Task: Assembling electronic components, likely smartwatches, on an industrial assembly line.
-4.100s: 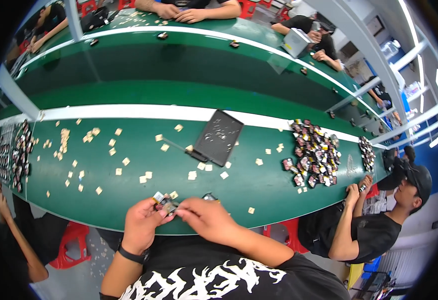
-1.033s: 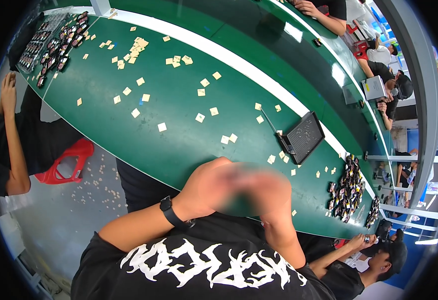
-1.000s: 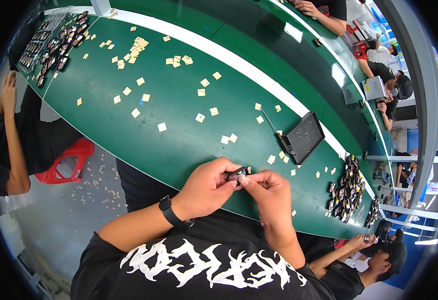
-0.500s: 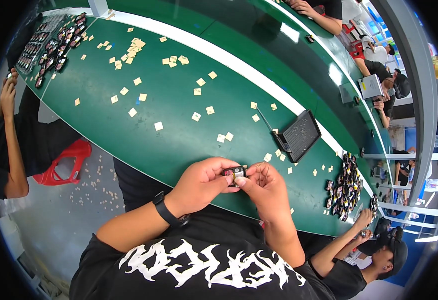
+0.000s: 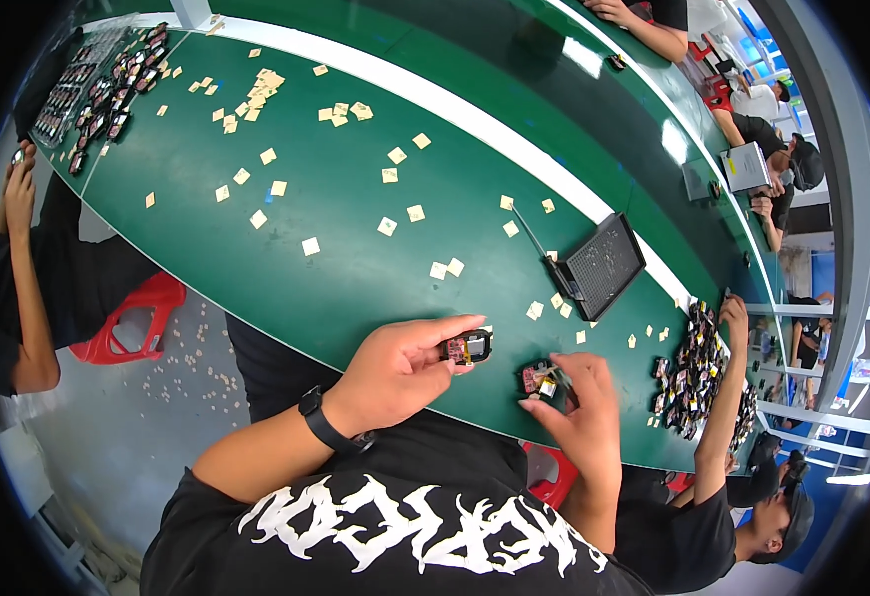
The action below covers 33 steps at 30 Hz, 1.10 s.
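Observation:
Between the thumb and fingers of my left hand [image 5: 395, 370] is a small black square-framed electronic device [image 5: 468, 347], with a pale screen-like window and pinkish-red parts inside. My right hand [image 5: 586, 402] is apart from it, to the right. Its thumb and fingers close on a second small electronic piece [image 5: 538, 379], dark-edged with pinkish-red parts and a white and yellow patch. Both pieces are just above the near edge of the green table [image 5: 356, 288]. Fine detail on them is too small to make out.
Pale square paper pieces [image 5: 311, 245] lie scattered over the table. A black tray [image 5: 609, 266] stands beyond my hands. Heaps of small devices lie at right [image 5: 688, 382] and far left [image 5: 122, 84]. Co-workers sit on both sides; one person's arm [image 5: 728, 397] reaches past the right heap.
My hands have parted: the right moved right and down, with the second piece now showing at its fingers. The left still holds its device. The co-worker at right has stretched an arm forward.

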Motion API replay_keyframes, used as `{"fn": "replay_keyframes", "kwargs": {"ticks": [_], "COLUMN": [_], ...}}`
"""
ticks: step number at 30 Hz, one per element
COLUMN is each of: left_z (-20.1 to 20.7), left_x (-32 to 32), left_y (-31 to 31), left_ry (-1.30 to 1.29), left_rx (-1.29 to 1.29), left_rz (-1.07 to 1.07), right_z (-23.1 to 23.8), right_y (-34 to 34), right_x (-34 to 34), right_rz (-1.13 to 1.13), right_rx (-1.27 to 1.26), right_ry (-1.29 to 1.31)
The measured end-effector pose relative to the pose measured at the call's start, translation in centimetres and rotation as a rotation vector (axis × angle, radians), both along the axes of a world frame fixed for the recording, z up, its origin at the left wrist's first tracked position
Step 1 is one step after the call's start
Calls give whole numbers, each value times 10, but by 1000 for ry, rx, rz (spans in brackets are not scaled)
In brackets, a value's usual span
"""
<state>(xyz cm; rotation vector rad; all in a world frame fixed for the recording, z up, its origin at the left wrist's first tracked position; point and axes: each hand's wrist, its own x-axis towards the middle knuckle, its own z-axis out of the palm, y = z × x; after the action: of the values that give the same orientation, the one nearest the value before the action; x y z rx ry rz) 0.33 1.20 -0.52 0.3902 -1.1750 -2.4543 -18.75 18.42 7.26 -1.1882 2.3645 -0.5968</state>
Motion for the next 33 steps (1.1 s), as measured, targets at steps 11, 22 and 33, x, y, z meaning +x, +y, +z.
{"fn": "replay_keyframes", "kwargs": {"ticks": [11,22,33], "left_z": [21,37,-48], "left_x": [0,63,233], "left_y": [1,-99,-385], "left_ry": [-211,-577,-1036], "left_rx": [-288,-645,-992], "left_rz": [36,644,1022], "right_z": [-26,-28,-17], "right_y": [4,9,7], "right_x": [-10,-10,-12], "right_rz": [117,131,188], "right_rx": [-130,-178,-255], "right_ry": [99,130,77]}}
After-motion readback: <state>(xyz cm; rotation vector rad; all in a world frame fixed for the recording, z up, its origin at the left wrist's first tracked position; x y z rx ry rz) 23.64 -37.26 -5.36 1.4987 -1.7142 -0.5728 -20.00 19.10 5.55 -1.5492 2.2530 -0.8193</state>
